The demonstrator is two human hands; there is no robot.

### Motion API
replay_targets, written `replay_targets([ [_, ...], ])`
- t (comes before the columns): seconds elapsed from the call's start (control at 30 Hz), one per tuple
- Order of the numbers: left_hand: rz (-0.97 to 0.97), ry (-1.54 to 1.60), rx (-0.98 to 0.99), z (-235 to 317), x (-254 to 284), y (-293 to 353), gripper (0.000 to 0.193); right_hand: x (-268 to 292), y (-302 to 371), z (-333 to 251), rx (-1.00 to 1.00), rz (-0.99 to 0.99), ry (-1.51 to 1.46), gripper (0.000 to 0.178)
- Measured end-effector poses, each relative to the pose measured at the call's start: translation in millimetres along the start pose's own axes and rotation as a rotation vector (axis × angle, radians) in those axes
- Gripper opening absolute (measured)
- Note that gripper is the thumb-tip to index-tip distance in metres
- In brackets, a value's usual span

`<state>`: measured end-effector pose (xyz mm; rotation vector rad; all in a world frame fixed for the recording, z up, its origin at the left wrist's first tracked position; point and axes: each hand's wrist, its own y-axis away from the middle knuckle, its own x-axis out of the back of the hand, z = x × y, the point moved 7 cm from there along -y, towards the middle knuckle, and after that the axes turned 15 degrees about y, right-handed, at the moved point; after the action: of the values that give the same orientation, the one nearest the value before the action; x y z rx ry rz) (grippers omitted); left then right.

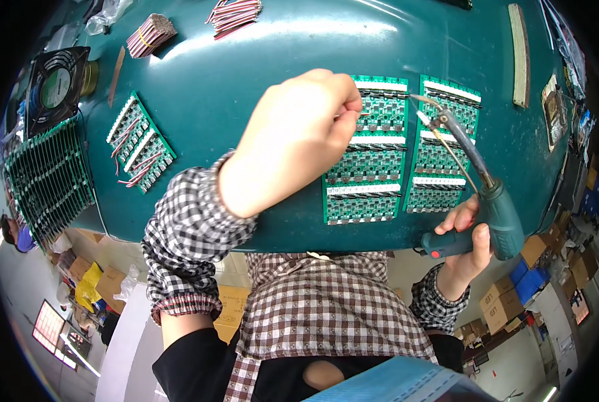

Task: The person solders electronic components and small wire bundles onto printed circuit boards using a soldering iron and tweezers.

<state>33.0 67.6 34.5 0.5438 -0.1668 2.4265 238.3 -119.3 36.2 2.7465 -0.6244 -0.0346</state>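
Note:
My left hand (298, 127) is closed in a pinch over the left one of two green circuit board panels (365, 164). A bit of thin red wire (363, 114) shows at its fingertips; the rest is hidden by the hand. My right hand (470, 244) grips the handle of a dark green soldering gun (502, 218), below the right circuit board panel (440, 161). The gun's metal tip and thin guide tube point up and left over that panel, with the tip near the gap between the panels. Each panel carries rows of white connectors.
A smaller board with red and white wires (141, 142) lies on the left. Beyond it are a rack of boards (48, 177) and a black fan (57, 88). Wire bundles (151, 35) lie at the back, a pale strip (519, 57) at the right.

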Motion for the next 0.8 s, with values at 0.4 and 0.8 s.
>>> replay_targets([
  [0.4, 0.119, -0.06, -0.003, -5, -15, 6, 0.011, -4, 1, 1, 0.033, -0.069, 0.048, 0.052],
  [0.8, 0.188, -0.066, -0.075, -8, -16, 6, 0.013, -10, 10, -3, -0.015, -0.034, 0.266, 0.052],
])
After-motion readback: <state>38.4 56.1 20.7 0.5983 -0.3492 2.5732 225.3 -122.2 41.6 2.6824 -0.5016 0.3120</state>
